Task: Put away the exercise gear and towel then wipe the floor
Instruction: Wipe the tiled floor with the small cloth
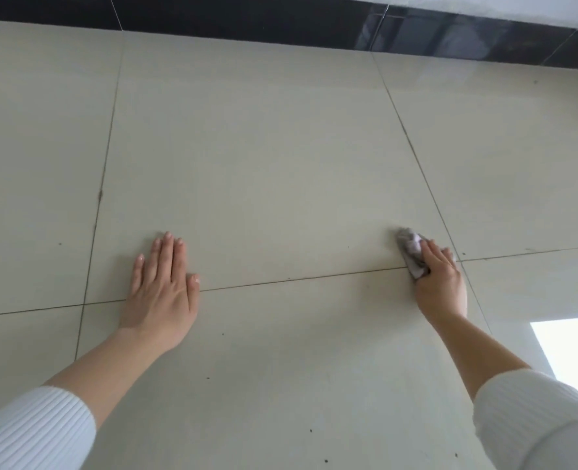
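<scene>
Wiping of the floor (281,164) is judged to be the step in hand, since no exercise gear or towel is in view. A crumpled grey-and-lilac cloth (413,252) is pressed to the tiles under the right hand (442,283), right on the grout line (297,276) and near the point where two joints cross. The right fingers (432,254) are curled over the cloth and grip it, with wads of it showing ahead of and beside them. The left hand (163,286) is laid flat on the floor, well apart from the cloth. Its fingers (167,256) are straight and close together, and nothing is held; it is judged to serve as a prop for the body.

For a good result, the cloth would best be flattened somewhat, so that more of it meets the tile. Pressure should be spread through the palm rather than the fingertips alone. Overlapping strokes are advised, worked along the joints, where dirt is likely lodged. Small dark specks (208,378) are scattered on the nearer tiles and should be covered in turn. The strip by the dark skirting (247,22) is not to be skipped. The bracing hand should be placed off any damp tile, so that prints or a slip are avoided.
</scene>
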`<state>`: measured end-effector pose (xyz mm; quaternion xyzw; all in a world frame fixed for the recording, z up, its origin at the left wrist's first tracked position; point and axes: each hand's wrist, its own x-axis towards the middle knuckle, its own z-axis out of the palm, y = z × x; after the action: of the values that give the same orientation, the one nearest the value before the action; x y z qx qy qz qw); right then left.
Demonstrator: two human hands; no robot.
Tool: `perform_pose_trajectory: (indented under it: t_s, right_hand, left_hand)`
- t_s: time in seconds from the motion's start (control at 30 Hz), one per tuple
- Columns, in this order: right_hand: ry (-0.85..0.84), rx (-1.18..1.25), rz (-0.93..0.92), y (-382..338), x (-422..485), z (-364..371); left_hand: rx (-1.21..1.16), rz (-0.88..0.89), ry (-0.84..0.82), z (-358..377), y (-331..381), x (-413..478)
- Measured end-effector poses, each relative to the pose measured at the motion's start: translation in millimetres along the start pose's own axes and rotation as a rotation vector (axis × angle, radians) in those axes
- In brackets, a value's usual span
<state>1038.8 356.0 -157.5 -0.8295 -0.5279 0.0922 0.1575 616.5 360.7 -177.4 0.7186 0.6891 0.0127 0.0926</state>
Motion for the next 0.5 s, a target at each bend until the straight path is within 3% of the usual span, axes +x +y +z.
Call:
perform_pose_trajectory:
  t_s: [0.13, 0.2, 0.27, 0.5]
  right_hand:
    - [0.154, 0.045, 0.157, -16, -31, 11]
    - [0.185, 0.105, 0.053, -40, -57, 20]
    - [0.095, 0.179, -0.045, -63, -90, 31]
    - [-0.261, 0.145, -0.791, -83, -182, 39]
  left_hand:
    - [-0.017, -0.008, -0.035, -2, 1, 1]
    - [-0.028, -0.012, -0.047, -2, 2, 1]
    - [-0.041, -0.024, -0.049, -4, 3, 1]
    - [-0.049, -0.015, -0.112, -12, 7, -8]
